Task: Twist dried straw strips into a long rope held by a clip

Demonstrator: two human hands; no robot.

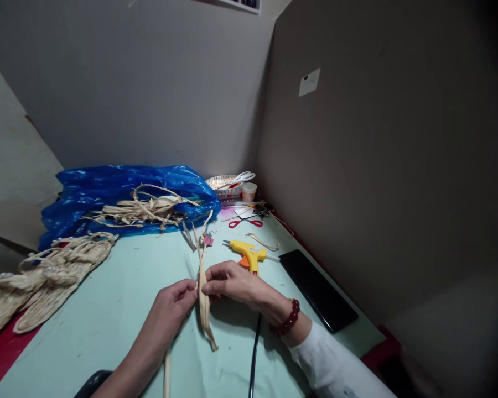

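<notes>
A pale dried plant strip (203,271) stands nearly lengthwise before me, its lower tip hanging over the table. My right hand (228,282) pinches its middle between thumb and fingers. From the other side, my left hand (178,298) is closed with thumb and forefinger pressed at the strip's left edge. Just past the strip's upper end sits a small pink clip (207,240). A yellow hot glue gun (249,252) with an orange trigger lies right beyond my right hand, its handle partly hidden by it. Another pale strip (167,376) passes beside my left forearm.
A blue plastic bag (124,179) holds a bundle of dried strips (145,210) at the back left. Woven slippers (58,276) lie at the left. Red-handled scissors (245,223), a basket (222,185) and a paper cup (249,192) stand farther back. A black flat device (317,290) lies right.
</notes>
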